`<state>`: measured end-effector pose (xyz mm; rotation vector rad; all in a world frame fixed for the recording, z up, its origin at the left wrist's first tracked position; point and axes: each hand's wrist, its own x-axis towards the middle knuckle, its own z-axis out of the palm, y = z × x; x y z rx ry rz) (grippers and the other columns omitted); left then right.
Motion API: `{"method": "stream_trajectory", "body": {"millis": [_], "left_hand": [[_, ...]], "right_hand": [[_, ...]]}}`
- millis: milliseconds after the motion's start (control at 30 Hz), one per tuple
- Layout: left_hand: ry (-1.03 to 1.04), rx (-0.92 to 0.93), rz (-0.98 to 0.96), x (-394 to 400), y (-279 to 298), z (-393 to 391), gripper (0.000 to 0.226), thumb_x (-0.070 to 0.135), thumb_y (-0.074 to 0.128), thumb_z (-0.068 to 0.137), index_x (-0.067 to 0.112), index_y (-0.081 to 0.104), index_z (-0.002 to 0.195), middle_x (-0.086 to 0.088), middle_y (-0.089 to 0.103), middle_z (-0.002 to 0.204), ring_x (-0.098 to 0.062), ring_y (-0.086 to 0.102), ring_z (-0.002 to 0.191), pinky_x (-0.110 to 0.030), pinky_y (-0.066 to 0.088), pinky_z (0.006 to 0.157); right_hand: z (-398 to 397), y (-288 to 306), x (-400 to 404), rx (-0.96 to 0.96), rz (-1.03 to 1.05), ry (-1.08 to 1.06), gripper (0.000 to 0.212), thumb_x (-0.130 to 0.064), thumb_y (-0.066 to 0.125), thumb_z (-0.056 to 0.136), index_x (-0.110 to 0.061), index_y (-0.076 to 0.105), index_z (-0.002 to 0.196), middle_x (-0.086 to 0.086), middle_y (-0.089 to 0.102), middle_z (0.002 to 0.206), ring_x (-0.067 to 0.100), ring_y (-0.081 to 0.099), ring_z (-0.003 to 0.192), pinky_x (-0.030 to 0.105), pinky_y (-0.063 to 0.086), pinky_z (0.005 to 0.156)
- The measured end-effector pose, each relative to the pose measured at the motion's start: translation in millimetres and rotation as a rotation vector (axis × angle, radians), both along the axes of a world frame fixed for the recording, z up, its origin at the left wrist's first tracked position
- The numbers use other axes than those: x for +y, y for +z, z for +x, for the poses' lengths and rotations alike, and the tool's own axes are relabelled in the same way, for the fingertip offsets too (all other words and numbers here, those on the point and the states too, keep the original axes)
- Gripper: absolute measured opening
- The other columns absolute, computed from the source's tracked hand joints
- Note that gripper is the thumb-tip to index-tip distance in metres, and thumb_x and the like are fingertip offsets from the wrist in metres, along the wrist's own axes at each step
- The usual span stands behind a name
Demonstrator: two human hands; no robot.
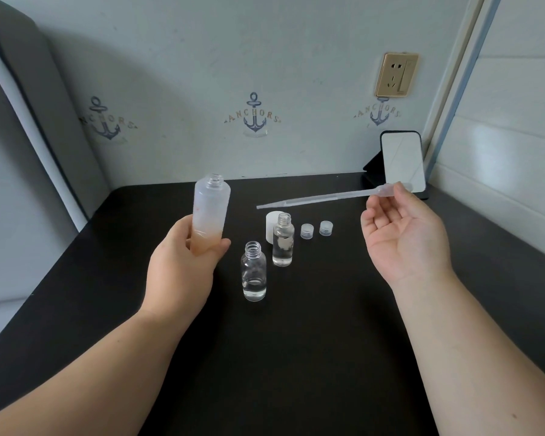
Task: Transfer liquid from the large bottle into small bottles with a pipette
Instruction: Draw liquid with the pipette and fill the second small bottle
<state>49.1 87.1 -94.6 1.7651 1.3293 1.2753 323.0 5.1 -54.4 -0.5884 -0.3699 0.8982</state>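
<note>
My left hand (pixel 183 265) grips the lower part of the large frosted bottle (pixel 210 206), which is uncapped and held nearly upright above the black table (pixel 296 357). My right hand (pixel 403 234), palm up, pinches the bulb of a clear plastic pipette (pixel 321 198). The pipette lies almost level in the air, its tip pointing left toward the large bottle. Two small clear bottles stand open on the table between my hands: the nearer one (pixel 254 272) holds a little liquid, the farther one (pixel 283 240) holds more.
A white cap (pixel 270 226) stands behind the farther small bottle. Two small clear caps (pixel 306 231) (pixel 325 228) lie to its right. A small mirror on a black stand (pixel 401 160) sits at the table's back right corner. Walls close in behind and to the right.
</note>
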Motion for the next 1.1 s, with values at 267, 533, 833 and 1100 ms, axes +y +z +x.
{"method": "stream_trajectory", "body": {"millis": [267,533,833,1100], "left_hand": [[0.015,-0.001,-0.029,2,0,0,0.027,0.042,0.074,0.09,0.049,0.048,0.094,0.052,0.054,0.086,0.031,0.052,0.08,-0.016,0.041,0.064],[0.015,-0.112,-0.046,-3,2,1,0.043,0.048,0.074,0.086,0.041,0.049,0.121,0.024,0.061,0.105,0.018,0.059,0.088,-0.017,0.045,0.069],[-0.096,-0.124,0.276,-37,14,-4,0.025,0.033,0.06,0.083,0.046,0.058,0.104,0.015,0.063,0.094,-0.011,0.061,0.083,-0.019,0.05,0.067],[-0.342,0.306,0.082,-37,10,4,0.041,0.056,0.073,0.075,0.045,0.057,0.111,0.031,0.063,0.097,0.009,0.06,0.094,-0.005,0.045,0.071]], "right_hand": [[-2,1,0,-0.068,-0.038,0.018,0.022,-0.015,0.064,0.093,-0.009,0.073,0.073,0.003,0.069,0.078,0.015,0.064,0.067,0.024,0.052,0.062],[-2,2,-1,-0.098,-0.028,0.033,0.025,-0.015,0.064,0.094,-0.011,0.074,0.07,0.002,0.069,0.077,0.015,0.064,0.067,0.024,0.051,0.063],[-3,2,0,-0.161,-0.028,0.051,0.022,-0.016,0.067,0.09,-0.013,0.076,0.07,0.002,0.07,0.078,0.014,0.066,0.067,0.024,0.053,0.063],[-2,2,0,-0.159,-0.02,0.046,0.019,-0.017,0.068,0.088,-0.014,0.078,0.071,0.001,0.069,0.076,0.014,0.065,0.066,0.023,0.052,0.063]]}}
